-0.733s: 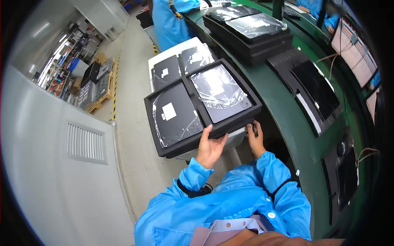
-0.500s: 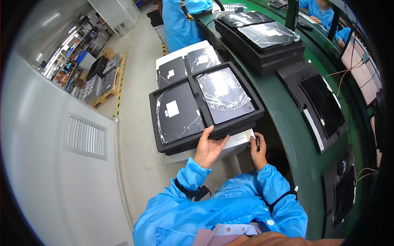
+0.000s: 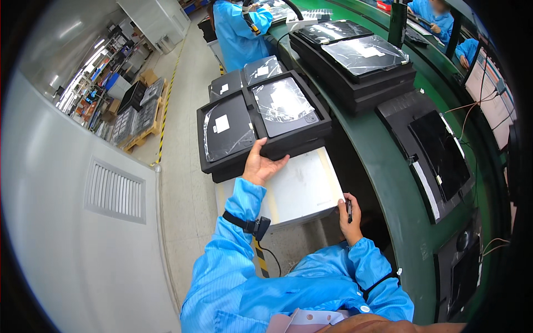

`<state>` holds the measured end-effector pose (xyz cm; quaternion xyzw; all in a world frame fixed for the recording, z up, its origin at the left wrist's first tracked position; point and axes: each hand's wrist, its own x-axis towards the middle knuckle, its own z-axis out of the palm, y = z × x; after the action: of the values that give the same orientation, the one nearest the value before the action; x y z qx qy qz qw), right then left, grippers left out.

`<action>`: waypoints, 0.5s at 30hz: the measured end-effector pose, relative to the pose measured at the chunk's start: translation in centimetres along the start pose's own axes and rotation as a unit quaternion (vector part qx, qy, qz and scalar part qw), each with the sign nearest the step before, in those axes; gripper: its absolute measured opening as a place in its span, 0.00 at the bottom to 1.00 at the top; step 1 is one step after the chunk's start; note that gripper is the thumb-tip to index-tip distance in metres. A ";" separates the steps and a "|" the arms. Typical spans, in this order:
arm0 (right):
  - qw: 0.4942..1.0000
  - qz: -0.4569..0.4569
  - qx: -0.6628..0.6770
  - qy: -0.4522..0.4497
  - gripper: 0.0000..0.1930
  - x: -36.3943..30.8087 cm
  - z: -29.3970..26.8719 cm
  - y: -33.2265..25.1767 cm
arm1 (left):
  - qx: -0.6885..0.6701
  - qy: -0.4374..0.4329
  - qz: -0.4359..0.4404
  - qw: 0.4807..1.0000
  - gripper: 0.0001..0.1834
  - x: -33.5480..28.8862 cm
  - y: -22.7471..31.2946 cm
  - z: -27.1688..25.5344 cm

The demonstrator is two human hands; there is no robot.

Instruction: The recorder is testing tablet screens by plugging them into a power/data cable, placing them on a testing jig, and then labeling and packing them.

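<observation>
A black foam tray (image 3: 210, 169) rests on a white box-like stand (image 3: 302, 186) in front of me. In its two hollows lie dark tablets, the left one (image 3: 229, 133) and the silvery right one (image 3: 283, 108), each with clear film and a white label. Against the tray's near edge presses my left hand (image 3: 261, 166), its thumb over the rim and its fingers stretched out beneath. My right hand (image 3: 350, 219) is closed at the stand's near right corner, with a small black stick-like thing (image 3: 349, 211) between the fingers. Whether it also grips the corner is unclear.
Two more tablets lie just beyond the tray. To the right runs a green workbench (image 3: 383, 172) with stacked black foam trays (image 3: 383, 83) and a dark screen on a black mount (image 3: 438, 152). A person in blue (image 3: 239, 33) stands ahead; a white wall (image 3: 72, 222) is left.
The tray has slid away from me along the stand, baring the white top. My left hand has moved forward with it; the right hand stays near the corner.
</observation>
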<state>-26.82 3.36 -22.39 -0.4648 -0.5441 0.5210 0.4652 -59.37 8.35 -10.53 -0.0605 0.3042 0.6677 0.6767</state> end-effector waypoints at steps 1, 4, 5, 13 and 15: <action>1.000 0.012 -0.013 0.009 0.14 0.1 0.0 0.0 | 0.000 -0.002 -0.003 1.000 0.38 0.6 0.7 0.0; 0.999 0.037 -0.018 0.007 0.14 0.1 0.0 0.0 | 0.003 0.009 0.008 1.000 0.39 2.0 2.3 0.1; 1.000 0.010 -0.006 -0.009 0.14 0.1 0.1 0.0 | 0.012 -0.001 0.016 1.000 0.43 2.3 2.7 0.1; 0.999 -0.023 -0.018 0.021 0.13 -0.1 0.0 0.8 | -0.026 0.033 0.005 0.999 0.53 4.8 4.3 0.2; 0.997 -0.028 -0.054 0.048 0.13 -0.1 0.1 0.6 | -0.022 0.039 0.038 0.998 0.54 5.3 4.2 0.2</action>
<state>-26.86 3.30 -22.98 -0.4981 -0.5612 0.4547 0.4797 -63.65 13.46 -11.56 -0.0891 0.3178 0.6967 0.6369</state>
